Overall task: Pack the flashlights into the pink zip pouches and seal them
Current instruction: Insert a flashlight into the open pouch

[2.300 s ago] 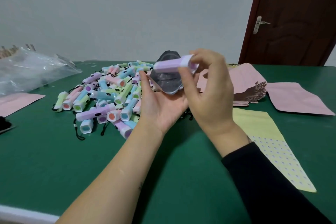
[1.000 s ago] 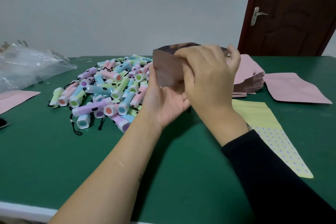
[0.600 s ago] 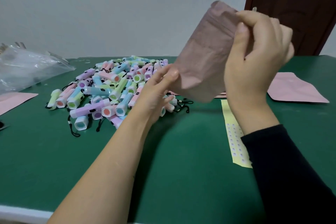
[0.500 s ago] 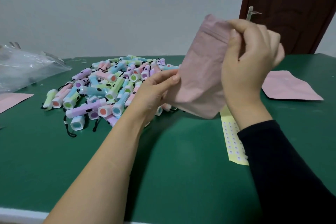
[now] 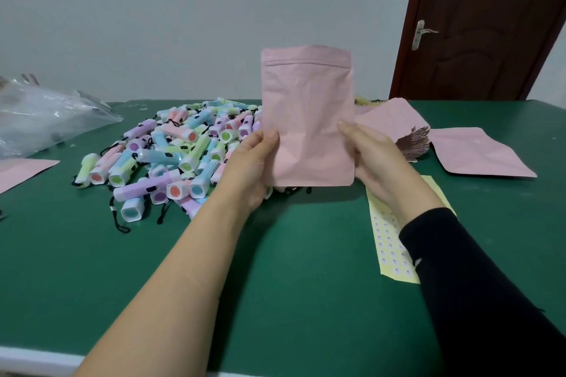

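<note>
Pink zip pouch (image 5: 307, 119): I hold one, upright over the green bench (image 5: 291, 269), in front of the flashlights (image 5: 183, 150). Matte creased film, rectangular, rounded corners, zip ridge across near the top; can't tell if it's sealed. Left grip (image 5: 251, 165) pinches the lower left edge, thumb in front, fingers behind. Right grip (image 5: 376, 159) does the same on the lower right edge. The flashlights are one heap of pastel plastic bodies with squarish white heads, coloured lenses and black cord loops, too many to count. One fanned pouch stack (image 5: 395, 122) sits behind my right grip, with one flat pouch (image 5: 477, 153) further right. One yellow dotted sticker sheet (image 5: 389, 242) lies under my right wrist. One crinkled clear plastic bag (image 5: 46, 119) lies far left.
</note>
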